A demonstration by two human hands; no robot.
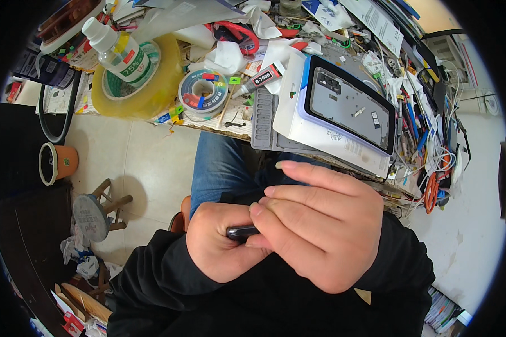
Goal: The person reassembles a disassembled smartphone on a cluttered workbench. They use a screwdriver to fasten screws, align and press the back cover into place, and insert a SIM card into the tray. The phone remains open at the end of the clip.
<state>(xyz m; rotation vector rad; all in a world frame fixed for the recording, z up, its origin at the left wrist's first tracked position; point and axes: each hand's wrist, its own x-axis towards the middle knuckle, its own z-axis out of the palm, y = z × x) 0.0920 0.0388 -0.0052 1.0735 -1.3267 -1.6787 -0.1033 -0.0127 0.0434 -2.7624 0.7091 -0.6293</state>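
Note:
Both of my hands meet above my lap, in front of the workbench edge. My left hand (pixel 222 238) is closed around a slim black object (pixel 242 232), and only its rounded, glossy end shows; its kind is hidden. Over it from the right comes my right hand (pixel 326 227), thumb and lower fingers bent in against the object and the left hand's fingers. Its uppermost finger stretches out to the left. Beyond the hands, a phone housing in a lilac frame (pixel 351 106) lies on a white box (pixel 320 135) at the bench edge.
A glue tube (pixel 261 78), a spool (pixel 203 92), a large yellow tape roll (pixel 168 73) and a spray bottle (pixel 118 53) crowd the bench. A grey parts tray (pixel 263 121) sits under the box. Tools and cables (pixel 433 151) pile up at right. A stool (pixel 93 216) stands left.

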